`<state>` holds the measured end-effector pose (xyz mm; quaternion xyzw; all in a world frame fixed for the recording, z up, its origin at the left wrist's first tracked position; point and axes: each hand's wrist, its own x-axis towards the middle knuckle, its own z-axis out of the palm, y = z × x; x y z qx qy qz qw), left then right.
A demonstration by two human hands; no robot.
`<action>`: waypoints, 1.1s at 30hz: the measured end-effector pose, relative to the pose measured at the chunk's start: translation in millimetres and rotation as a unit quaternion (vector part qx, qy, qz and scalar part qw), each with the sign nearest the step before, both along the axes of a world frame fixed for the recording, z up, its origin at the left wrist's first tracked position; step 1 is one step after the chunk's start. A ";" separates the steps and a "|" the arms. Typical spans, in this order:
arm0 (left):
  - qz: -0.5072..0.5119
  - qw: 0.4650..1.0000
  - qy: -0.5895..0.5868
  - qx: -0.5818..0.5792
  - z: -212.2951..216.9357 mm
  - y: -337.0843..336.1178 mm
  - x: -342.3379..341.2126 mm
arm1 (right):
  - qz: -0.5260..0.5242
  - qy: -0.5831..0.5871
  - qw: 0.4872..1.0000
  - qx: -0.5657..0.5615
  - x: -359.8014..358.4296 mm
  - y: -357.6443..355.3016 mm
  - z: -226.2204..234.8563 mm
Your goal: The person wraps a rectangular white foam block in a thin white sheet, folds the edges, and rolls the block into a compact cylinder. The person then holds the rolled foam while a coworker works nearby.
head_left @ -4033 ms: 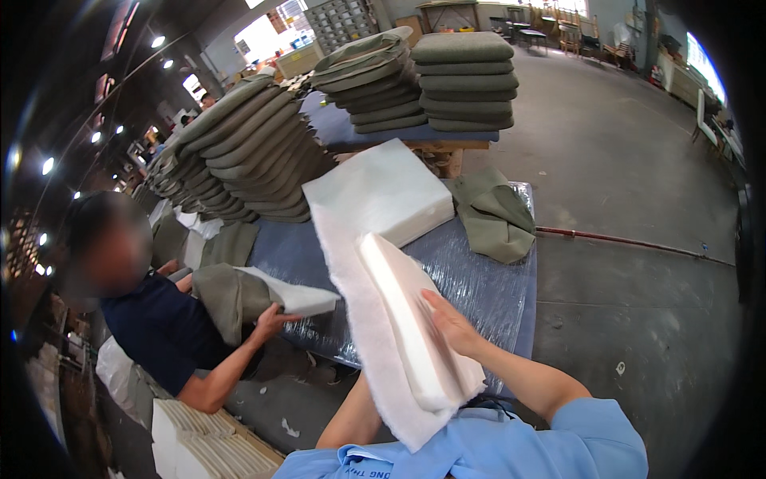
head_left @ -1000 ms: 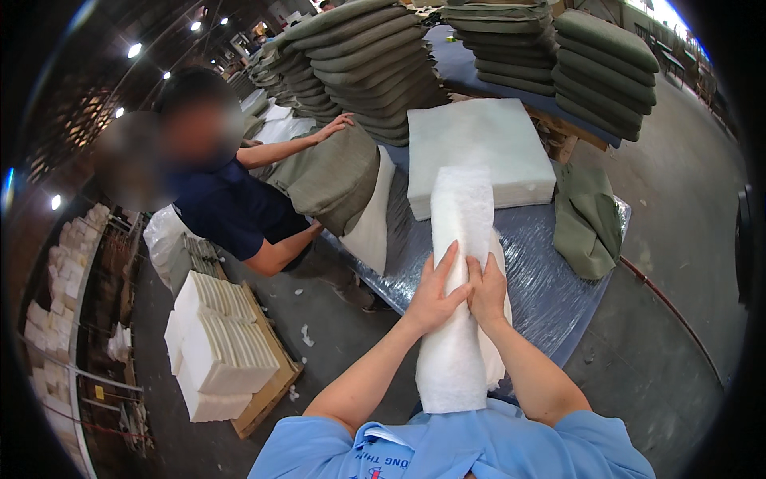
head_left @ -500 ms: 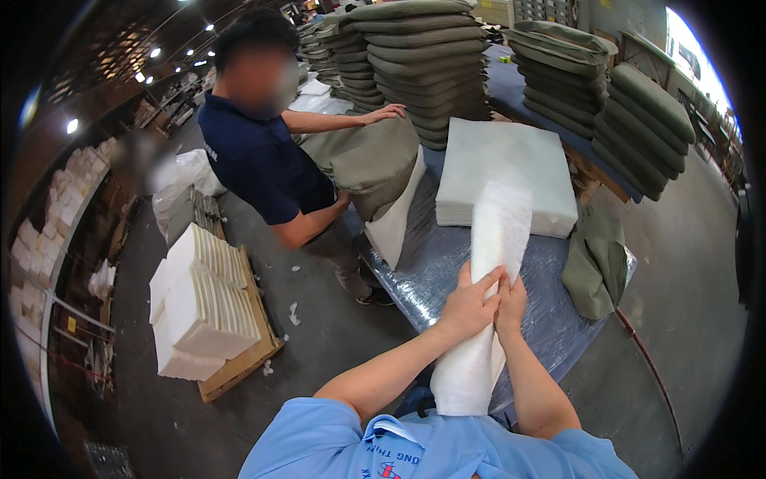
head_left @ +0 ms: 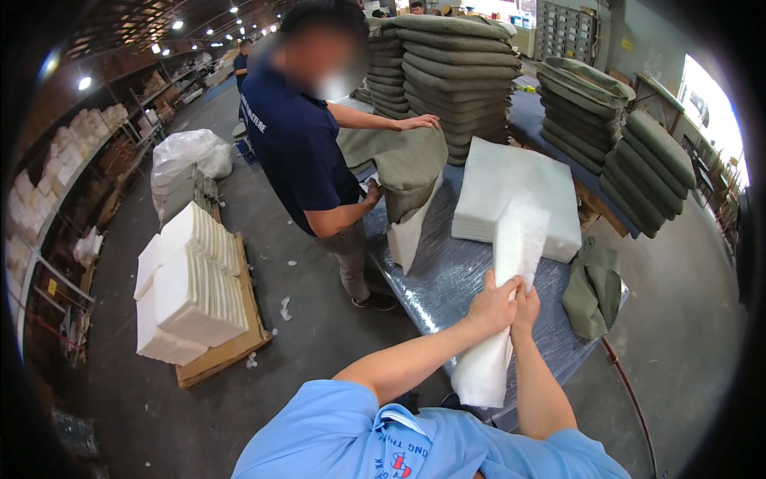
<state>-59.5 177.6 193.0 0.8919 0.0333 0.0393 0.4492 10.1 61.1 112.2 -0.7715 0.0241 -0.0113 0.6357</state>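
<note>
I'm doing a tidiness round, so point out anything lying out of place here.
White scraps litter the floor between the pallet and the table, looking like stray waste. A green fabric piece lies crumpled at the table's right edge, unlike the stacked green pieces behind.

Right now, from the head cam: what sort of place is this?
Probably an upholstery or cushion workshop: tall stacked olive-green cushions, cream-white slabs piled at left, and folded white padding held up front.

Light-blue shirt [head_left: 327, 435] and navy shirt [head_left: 291, 168] bear lettering [head_left: 256, 120].
</note>
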 end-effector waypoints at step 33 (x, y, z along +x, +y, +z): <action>-0.064 0.996 -0.055 0.013 -15.2 6.8 8.9 | -0.154 0.114 0.960 -0.202 -24.3 -48.1 -94.1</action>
